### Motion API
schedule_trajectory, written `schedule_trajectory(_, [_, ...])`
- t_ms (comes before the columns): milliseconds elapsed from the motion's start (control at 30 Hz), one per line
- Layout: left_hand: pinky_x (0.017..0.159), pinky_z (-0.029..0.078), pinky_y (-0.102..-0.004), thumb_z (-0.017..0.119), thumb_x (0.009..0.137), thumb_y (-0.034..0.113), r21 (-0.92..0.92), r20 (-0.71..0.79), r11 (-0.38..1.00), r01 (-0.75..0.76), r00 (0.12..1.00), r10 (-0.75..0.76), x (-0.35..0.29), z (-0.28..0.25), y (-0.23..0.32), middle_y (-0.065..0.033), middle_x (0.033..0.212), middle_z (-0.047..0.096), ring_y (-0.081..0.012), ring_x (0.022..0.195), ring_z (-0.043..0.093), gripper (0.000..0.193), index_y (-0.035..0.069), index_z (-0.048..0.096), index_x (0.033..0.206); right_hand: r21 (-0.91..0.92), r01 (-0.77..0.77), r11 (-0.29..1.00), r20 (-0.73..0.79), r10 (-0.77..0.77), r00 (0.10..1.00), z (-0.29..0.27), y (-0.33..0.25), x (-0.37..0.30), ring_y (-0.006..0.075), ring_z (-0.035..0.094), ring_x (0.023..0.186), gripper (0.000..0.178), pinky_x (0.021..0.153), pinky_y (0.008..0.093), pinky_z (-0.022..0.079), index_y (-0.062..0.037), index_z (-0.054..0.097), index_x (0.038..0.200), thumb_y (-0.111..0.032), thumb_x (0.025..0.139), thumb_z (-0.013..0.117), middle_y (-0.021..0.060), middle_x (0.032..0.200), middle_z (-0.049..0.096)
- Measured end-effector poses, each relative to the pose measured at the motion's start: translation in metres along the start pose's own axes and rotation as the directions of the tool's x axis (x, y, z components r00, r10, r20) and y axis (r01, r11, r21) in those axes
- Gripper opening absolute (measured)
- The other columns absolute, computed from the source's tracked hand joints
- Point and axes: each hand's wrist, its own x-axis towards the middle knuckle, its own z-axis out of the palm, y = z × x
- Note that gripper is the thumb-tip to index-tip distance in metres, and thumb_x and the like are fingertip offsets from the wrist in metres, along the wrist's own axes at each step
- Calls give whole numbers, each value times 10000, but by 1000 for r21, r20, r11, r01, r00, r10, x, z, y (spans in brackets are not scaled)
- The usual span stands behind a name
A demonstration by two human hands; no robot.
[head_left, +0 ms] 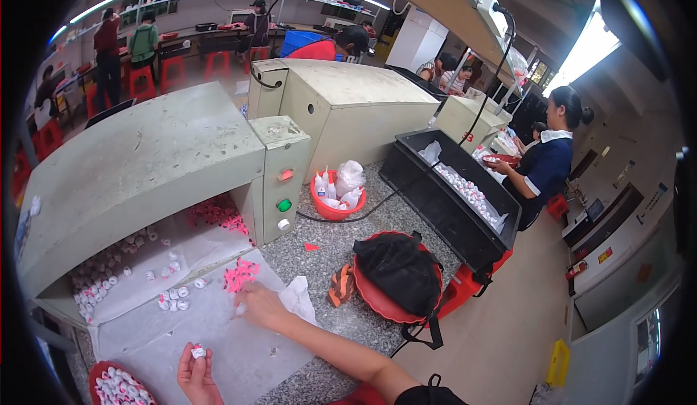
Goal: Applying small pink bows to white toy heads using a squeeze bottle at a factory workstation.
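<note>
My left hand [197, 377], near the lower edge, pinches a small round white piece [198, 350] with red-pink markings between thumb and fingers. My right hand [260, 308] reaches over a white sheet [145, 336], just below a pile of tiny bright pink pieces [241, 274]. Its fingers are drawn together and point down; whatever is in them is too small to make out. Left of that pile stand several white pieces [174, 300] in a loose cluster. At the lower left a red basin [94, 387] holds many similar white pieces.
A pale green hooded machine [145, 136] covers more white and pink pieces. Beyond the right arm lie a red tray [385, 308] with a black bag and an orange-brown item [340, 286]. A bottle basket [335, 212] and black bin [450, 223] stand behind. Co-workers are around.
</note>
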Motion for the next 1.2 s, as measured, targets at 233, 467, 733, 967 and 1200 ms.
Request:
schedule_trajectory(233, [826, 473, -292, 544, 771, -19, 9, -20, 999, -49, 999, 49, -10, -6, -2, -107, 984, 557, -169, 873, 563, 383, -76, 449, 1137, 4, 36, 999, -9, -36, 999, 2, 0, -2, 261, 577, 799, 129, 702, 362, 468, -123, 636, 746, -207, 650, 658, 58, 810, 602])
schedule_trajectory(467, [845, 456, -340, 538, 772, 2, 104, 34, 994, 13, 999, -17, -10, 25, 5, -126, 1006, 555, -188, 912, 556, 366, -75, 460, 1121, 823, -521, 226, 396, 429, 812, -51, 15, -26, 107, 547, 580, 226, 417, 200, 339, -27, 594, 911, -127, 713, 635, 47, 720, 594])
schedule_trajectory(733, [779, 457, -261, 543, 752, -49, 13, 110, 995, 94, 989, -95, -27, 22, -2, -116, 973, 597, -182, 863, 597, 343, -35, 508, 1092, 827, -556, 75, 539, 170, 825, -44, 1, -45, 157, 587, 663, 236, 469, 212, 445, -6, 577, 934, -50, 706, 620, 104, 830, 601])
schedule_trajectory(967, [808, 465, -288, 551, 743, -74, 52, 117, 997, 53, 991, -59, -32, 28, -6, -118, 991, 588, -181, 891, 585, 332, -28, 523, 1071, 827, -383, 412, 303, 247, 921, -60, -41, -64, 100, 550, 611, 104, 479, 208, 451, 8, 617, 762, 7, 670, 664, 72, 725, 603])
schedule_trajectory(1200, [808, 465, -259, 538, 746, -110, 73, 165, 996, -44, 986, 31, -34, 35, -1, -105, 1017, 562, -168, 928, 565, 320, -34, 526, 1057, 746, -260, 613, 174, 197, 965, -58, -103, -73, 76, 521, 636, 80, 567, 187, 407, 4, 624, 756, 20, 689, 666, 36, 734, 597])
